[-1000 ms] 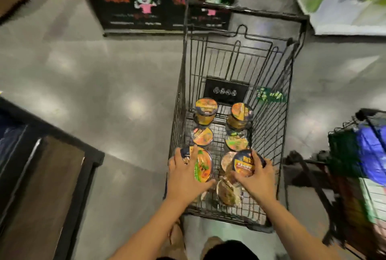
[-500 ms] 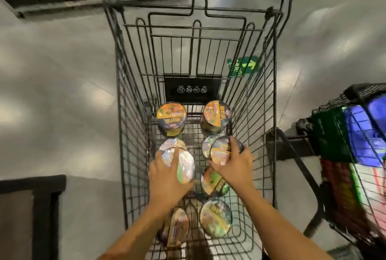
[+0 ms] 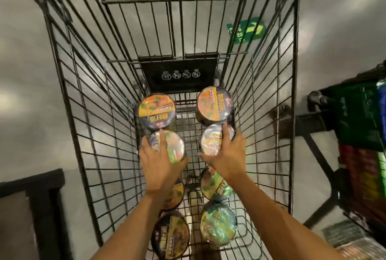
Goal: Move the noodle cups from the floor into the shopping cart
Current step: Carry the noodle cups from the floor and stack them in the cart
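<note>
Black wire shopping cart (image 3: 295, 71): two round foil-lidded noodle cups (image 3: 176, 147) now lowered deep inside, just near of the far pair (image 3: 157, 111). Left hand (image 3: 158, 165) and right hand (image 3: 227, 159) each keep a curled grip on one; release next, likely.

- The place was a shop: a wire shopping cart (image 3: 179, 82) holding sealed noodle cups (image 3: 157, 111) stood on a polished grey floor (image 3: 25, 71).
- Right of the cart, a second cart (image 3: 313, 101) held packaged goods (image 3: 359, 113).
- A green arrow sign (image 3: 246, 31) showed through the cart's right wall.
</note>
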A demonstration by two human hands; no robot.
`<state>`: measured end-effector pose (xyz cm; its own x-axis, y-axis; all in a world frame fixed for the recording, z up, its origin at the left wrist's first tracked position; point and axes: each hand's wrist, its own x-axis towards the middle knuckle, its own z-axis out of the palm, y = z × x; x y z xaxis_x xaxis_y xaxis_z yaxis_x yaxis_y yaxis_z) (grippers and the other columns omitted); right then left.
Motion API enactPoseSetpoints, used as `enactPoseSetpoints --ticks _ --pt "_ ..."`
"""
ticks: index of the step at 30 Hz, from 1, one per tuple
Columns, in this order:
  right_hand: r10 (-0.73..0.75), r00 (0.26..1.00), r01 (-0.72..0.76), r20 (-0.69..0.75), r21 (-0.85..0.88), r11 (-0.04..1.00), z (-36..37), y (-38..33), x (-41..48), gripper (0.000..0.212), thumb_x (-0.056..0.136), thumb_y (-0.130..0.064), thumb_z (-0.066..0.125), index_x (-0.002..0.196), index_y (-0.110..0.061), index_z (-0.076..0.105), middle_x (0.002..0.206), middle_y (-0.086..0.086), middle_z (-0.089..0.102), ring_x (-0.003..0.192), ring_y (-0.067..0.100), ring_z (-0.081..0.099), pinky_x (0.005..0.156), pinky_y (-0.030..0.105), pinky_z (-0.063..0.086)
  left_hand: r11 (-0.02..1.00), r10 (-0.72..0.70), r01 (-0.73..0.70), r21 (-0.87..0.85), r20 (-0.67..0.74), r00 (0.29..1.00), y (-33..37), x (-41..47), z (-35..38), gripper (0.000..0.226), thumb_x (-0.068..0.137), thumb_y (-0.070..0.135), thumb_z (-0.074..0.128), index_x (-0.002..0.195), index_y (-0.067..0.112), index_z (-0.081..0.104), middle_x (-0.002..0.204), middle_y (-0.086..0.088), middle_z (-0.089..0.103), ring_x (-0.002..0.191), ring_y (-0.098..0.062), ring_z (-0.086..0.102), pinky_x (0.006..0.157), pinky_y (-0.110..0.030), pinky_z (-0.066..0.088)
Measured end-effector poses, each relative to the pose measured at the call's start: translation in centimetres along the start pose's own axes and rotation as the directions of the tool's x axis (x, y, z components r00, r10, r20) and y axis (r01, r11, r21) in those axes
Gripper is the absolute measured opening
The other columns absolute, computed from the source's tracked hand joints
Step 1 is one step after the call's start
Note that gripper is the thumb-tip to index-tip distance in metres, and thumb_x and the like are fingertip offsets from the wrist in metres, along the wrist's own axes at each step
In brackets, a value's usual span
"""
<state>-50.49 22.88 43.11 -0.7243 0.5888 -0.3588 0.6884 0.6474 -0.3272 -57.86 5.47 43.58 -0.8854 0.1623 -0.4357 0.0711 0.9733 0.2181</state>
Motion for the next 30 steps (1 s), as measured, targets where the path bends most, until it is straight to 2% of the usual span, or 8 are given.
enactPoseSetpoints --ticks 5,8,10,15,18,23,27,30 --pt "0.088 0.990 -0.089 0.111 0.001 0.996 -2.2 -0.8 -1.2 0.130 0.057 -0.088 0.057 0.154 -0.020 0.004 0.158 0.023 0.000 0.146 0.038 0.004 0.117 0.050 0.010 0.994 0.056 -0.058 0.089 0.017 0.998 0.1 -0.7 -1.5 0.128 0.054 0.101 0.023 0.155 0.025 0.004 0.156 -0.030 -0.004 0.142 -0.046 0.009 0.115 -0.054 0.019" --pt "0.083 0.997 -0.083 0.001 -0.012 0.996 -3.4 -1.0 -3.5 0.123 0.058 -0.092 0.048 0.149 -0.012 0.026 0.150 0.027 0.026 0.138 0.042 0.026 0.111 0.054 0.026 0.985 0.121 -0.125 0.119 0.033 0.992 0.4 -1.9 -3.2 0.121 0.060 0.095 0.024 0.155 0.023 0.003 0.157 -0.028 -0.008 0.144 -0.044 0.003 0.116 -0.052 0.014" --pt "0.084 0.996 -0.084 -0.019 -0.003 0.996 -4.0 -0.8 -5.7 0.106 0.065 -0.081 0.056 0.143 -0.011 0.039 0.143 0.025 0.036 0.132 0.042 0.034 0.107 0.052 0.032 0.971 0.188 -0.191 0.141 0.036 0.982 0.5 -3.2 -4.4 0.113 0.067 0.090 0.023 0.155 0.022 0.006 0.157 -0.028 -0.006 0.144 -0.043 0.003 0.117 -0.051 0.012" --pt "0.151 0.986 -0.151 -0.064 -0.005 0.988 -5.3 -1.0 -13.8 0.084 0.079 -0.058 0.065 0.144 -0.013 0.037 0.143 0.019 0.038 0.132 0.037 0.033 0.106 0.047 0.032 0.888 0.384 -0.403 0.223 0.126 0.915 -0.7 -8.1 -6.2 0.097 0.083 0.080 0.029 0.156 0.023 -0.001 0.159 -0.024 -0.009 0.147 -0.038 -0.009 0.120 -0.048 0.004" --pt "0.248 0.967 -0.247 -0.064 0.025 0.969 -4.6 -1.2 -19.8 0.086 0.083 -0.063 0.055 0.150 -0.018 0.025 0.151 0.015 0.028 0.140 0.033 0.021 0.113 0.042 0.021 0.814 0.498 -0.529 0.241 0.183 0.848 -2.1 -11.5 -7.2 0.092 0.086 0.077 0.028 0.156 0.023 0.002 0.160 -0.020 -0.006 0.147 -0.037 -0.010 0.120 -0.050 0.006" --pt "0.415 0.906 -0.406 -0.080 0.110 0.907 -3.5 -1.0 -29.6 0.084 0.084 -0.065 0.053 0.151 -0.023 0.024 0.152 0.014 0.025 0.142 0.032 0.020 0.113 0.042 0.023 0.614 0.666 -0.730 0.301 0.298 0.684 -4.6 -16.6 -8.5 0.093 0.085 0.080 0.025 0.155 0.020 0.008 0.161 -0.018 -0.003 0.147 -0.038 -0.012 0.120 -0.050 -0.002" --pt "0.550 0.822 -0.527 -0.147 0.168 0.833 -2.5 1.3 -36.5 0.088 0.076 -0.068 0.056 0.143 -0.013 0.041 0.140 0.020 0.043 0.130 0.038 0.037 0.108 0.045 0.034 0.426 0.740 -0.836 0.346 0.399 0.542 -4.9 -21.3 -8.1 0.088 0.089 0.075 0.030 0.155 0.022 0.008 0.161 -0.016 -0.004 0.147 -0.039 -0.011 0.119 -0.052 -0.003" --pt "0.675 0.727 -0.644 -0.126 0.218 0.733 -1.7 3.6 -42.2 0.086 0.081 -0.068 0.054 0.148 -0.019 0.031 0.148 0.014 0.034 0.136 0.034 0.031 0.110 0.041 0.030 0.265 0.792 -0.900 0.346 0.454 0.408 -4.0 -25.6 -6.8 0.085 0.090 0.071 0.031 0.156 0.022 0.009 0.161 -0.016 -0.003 0.147 -0.039 -0.008 0.118 -0.052 0.000"
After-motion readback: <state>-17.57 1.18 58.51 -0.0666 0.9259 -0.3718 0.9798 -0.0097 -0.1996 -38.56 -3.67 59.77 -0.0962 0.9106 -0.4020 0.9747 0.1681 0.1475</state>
